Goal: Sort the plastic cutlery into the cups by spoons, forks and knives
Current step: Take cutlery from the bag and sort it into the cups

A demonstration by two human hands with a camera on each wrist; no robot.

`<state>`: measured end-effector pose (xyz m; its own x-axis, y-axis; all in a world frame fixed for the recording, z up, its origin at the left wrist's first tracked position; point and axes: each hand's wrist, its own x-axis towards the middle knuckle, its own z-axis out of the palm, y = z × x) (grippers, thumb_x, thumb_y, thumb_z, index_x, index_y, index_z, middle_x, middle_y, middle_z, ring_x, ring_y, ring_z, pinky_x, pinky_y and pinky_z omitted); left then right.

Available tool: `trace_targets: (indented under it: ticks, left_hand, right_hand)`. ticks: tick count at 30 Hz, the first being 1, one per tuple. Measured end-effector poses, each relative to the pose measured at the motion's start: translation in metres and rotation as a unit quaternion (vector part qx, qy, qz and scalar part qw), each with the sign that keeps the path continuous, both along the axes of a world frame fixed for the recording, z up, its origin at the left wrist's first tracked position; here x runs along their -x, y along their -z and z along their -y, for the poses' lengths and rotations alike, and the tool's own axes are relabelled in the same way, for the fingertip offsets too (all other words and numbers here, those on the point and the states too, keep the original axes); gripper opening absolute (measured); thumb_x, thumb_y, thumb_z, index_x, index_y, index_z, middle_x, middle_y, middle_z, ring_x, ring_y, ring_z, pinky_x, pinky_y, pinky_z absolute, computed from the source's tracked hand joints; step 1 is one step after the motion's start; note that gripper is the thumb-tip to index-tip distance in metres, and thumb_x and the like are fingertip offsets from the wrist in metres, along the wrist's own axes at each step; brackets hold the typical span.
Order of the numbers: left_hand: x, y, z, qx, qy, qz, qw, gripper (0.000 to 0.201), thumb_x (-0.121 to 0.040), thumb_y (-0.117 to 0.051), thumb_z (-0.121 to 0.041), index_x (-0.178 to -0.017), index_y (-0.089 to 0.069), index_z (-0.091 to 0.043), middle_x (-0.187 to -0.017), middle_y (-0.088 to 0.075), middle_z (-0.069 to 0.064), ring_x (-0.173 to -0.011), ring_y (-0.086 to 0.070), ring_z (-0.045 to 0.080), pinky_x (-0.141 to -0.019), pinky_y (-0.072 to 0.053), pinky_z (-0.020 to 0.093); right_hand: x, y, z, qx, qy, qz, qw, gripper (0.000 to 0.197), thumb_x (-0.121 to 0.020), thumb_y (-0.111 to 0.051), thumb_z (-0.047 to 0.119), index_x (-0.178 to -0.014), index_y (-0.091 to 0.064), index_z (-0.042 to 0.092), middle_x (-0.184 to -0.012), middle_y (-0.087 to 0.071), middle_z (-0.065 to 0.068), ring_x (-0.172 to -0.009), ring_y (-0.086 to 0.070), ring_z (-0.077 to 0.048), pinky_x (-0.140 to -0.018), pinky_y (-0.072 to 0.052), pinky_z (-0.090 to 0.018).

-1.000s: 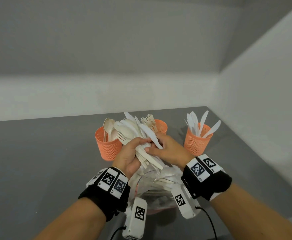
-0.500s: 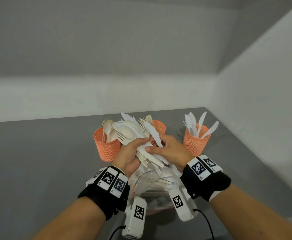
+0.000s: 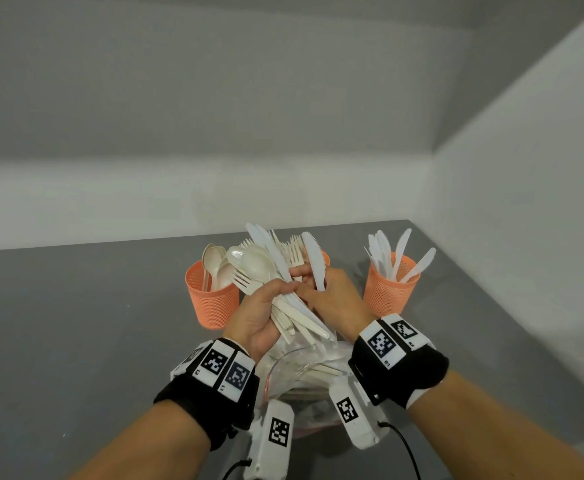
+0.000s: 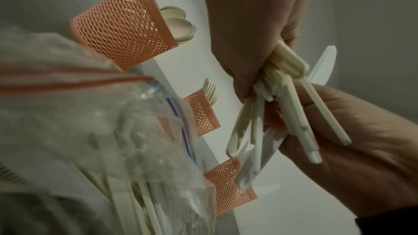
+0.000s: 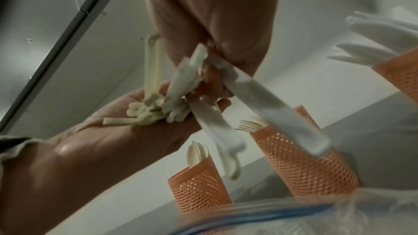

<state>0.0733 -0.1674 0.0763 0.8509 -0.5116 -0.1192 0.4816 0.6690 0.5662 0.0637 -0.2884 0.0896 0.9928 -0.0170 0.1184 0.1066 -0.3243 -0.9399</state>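
Grey tabletop (image 3: 75, 341), white walls. Left of the grip, the spoon cup (image 3: 210, 296) is part-filled. The left hand (image 3: 259, 317) clenches the mixed cutlery bundle (image 3: 269, 268). The right hand (image 3: 332, 296) pinches one knife (image 3: 314, 258). Beyond: fork cup (image 5: 303, 163); right, knife cup (image 3: 391, 285). Below, the bag (image 3: 304, 379) holds more unsorted pieces.

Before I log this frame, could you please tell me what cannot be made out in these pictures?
- Head view: the middle cup is mostly hidden behind the bundle that the left hand grips.
- Head view: the plastic bag contents, covered by both hands and wrist cameras; no count possible.
- Right wrist view: the knife in the right hand is motion-blurred.
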Motion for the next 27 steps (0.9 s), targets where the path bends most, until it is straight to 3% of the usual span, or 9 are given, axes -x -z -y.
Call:
trace_targets:
  ticks: [3, 6, 11, 15, 17, 19, 21, 24, 27]
  left_hand:
    - [-0.001, 0.0, 0.002, -0.021, 0.015, 0.015, 1.0, 0.036, -0.087, -0.033, -0.002, -0.11, -0.061, 0.001, -0.093, -0.073, 0.016, -0.083, -0.071, 0.024, -0.071, -0.059, 0.034]
    - [-0.001, 0.001, 0.004, -0.035, -0.002, 0.014, 0.999, 0.03, -0.09, -0.036, -0.001, -0.096, -0.066, -0.001, -0.084, -0.074, 0.011, -0.076, -0.072, 0.02, -0.066, -0.059, 0.03]
    - [-0.004, 0.001, 0.003, -0.063, -0.02, 0.052, 0.996, 0.019, -0.082, -0.054, -0.005, -0.097, -0.064, 0.0, -0.083, -0.073, 0.01, -0.078, -0.071, 0.019, -0.077, -0.057, 0.034]
    - [-0.006, 0.002, 0.006, -0.073, -0.025, 0.052, 0.996, 0.021, -0.089, -0.049, -0.003, -0.105, -0.061, 0.0, -0.087, -0.073, 0.011, -0.081, -0.071, 0.02, -0.07, -0.059, 0.034]
    - [-0.007, 0.002, 0.007, -0.076, -0.037, 0.042, 0.995, 0.022, -0.089, -0.049, -0.004, -0.107, -0.061, 0.0, -0.089, -0.074, 0.012, -0.083, -0.071, 0.021, -0.067, -0.058, 0.033]
    - [-0.008, 0.001, 0.008, -0.092, -0.032, 0.038, 0.995, 0.019, -0.089, -0.05, -0.008, -0.101, -0.064, -0.003, -0.087, -0.074, 0.009, -0.082, -0.071, 0.019, -0.069, -0.057, 0.035]
    - [-0.009, -0.001, 0.006, -0.096, -0.022, 0.039, 0.994, 0.017, -0.087, -0.052, -0.01, -0.089, -0.069, -0.006, -0.082, -0.074, 0.007, -0.078, -0.071, 0.017, -0.072, -0.057, 0.035]
    - [-0.009, -0.004, 0.005, -0.083, -0.023, 0.029, 0.996, 0.012, -0.075, -0.06, -0.009, -0.077, -0.07, -0.004, -0.073, -0.07, 0.005, -0.067, -0.069, 0.013, -0.065, -0.058, 0.028]
    - [-0.01, -0.003, 0.006, -0.09, -0.036, 0.008, 0.995, 0.006, -0.081, -0.057, -0.005, -0.08, -0.061, -0.002, -0.062, -0.063, 0.003, -0.056, -0.065, 0.011, -0.06, -0.058, 0.025]
  right_hand:
    - [0.0, 0.0, -0.002, 0.006, 0.014, 0.016, 1.0, 0.008, -0.085, -0.064, 0.014, -0.089, -0.07, 0.01, -0.07, -0.064, 0.001, -0.068, -0.062, -0.012, -0.07, -0.051, -0.023]
    - [-0.001, 0.001, -0.001, 0.1, 0.008, 0.031, 0.994, 0.016, -0.089, -0.056, 0.014, -0.087, -0.067, 0.003, -0.066, -0.06, 0.001, -0.059, -0.054, -0.008, -0.055, -0.041, -0.008]
    - [-0.002, -0.003, 0.006, 0.148, -0.028, 0.041, 0.988, 0.016, -0.087, -0.057, 0.013, -0.071, -0.055, 0.014, -0.056, -0.05, 0.008, -0.046, -0.051, 0.005, -0.047, -0.038, -0.007]
    - [-0.002, -0.005, 0.008, 0.144, -0.024, 0.041, 0.988, 0.028, -0.089, -0.054, 0.011, -0.063, -0.051, 0.02, -0.057, -0.051, 0.007, -0.043, -0.051, 0.008, -0.045, -0.037, -0.006]
    - [-0.002, -0.006, 0.006, 0.14, -0.016, 0.042, 0.989, 0.023, -0.093, -0.049, 0.016, -0.071, -0.054, 0.02, -0.064, -0.054, 0.007, -0.048, -0.052, 0.005, -0.045, -0.036, -0.004]
    - [-0.004, -0.008, 0.005, 0.13, -0.011, 0.045, 0.99, 0.016, -0.097, -0.043, 0.02, -0.097, -0.058, 0.014, -0.085, -0.058, 0.0, -0.064, -0.054, 0.002, -0.054, -0.038, -0.003]
    - [-0.008, -0.011, 0.008, 0.122, -0.007, 0.045, 0.991, 0.025, -0.098, -0.04, 0.023, -0.114, -0.054, 0.01, -0.103, -0.06, -0.007, -0.081, -0.06, -0.012, -0.071, -0.043, -0.012]
    - [-0.01, -0.019, 0.015, 0.111, -0.005, 0.042, 0.993, 0.028, -0.098, -0.04, 0.028, -0.119, -0.051, 0.014, -0.103, -0.067, -0.005, -0.093, -0.064, -0.02, -0.086, -0.05, -0.034]
    - [-0.006, -0.03, 0.025, 0.097, -0.029, 0.037, 0.994, 0.015, -0.098, -0.039, 0.027, -0.102, -0.053, 0.023, -0.067, -0.063, 0.01, -0.063, -0.061, -0.009, -0.07, -0.054, -0.037]
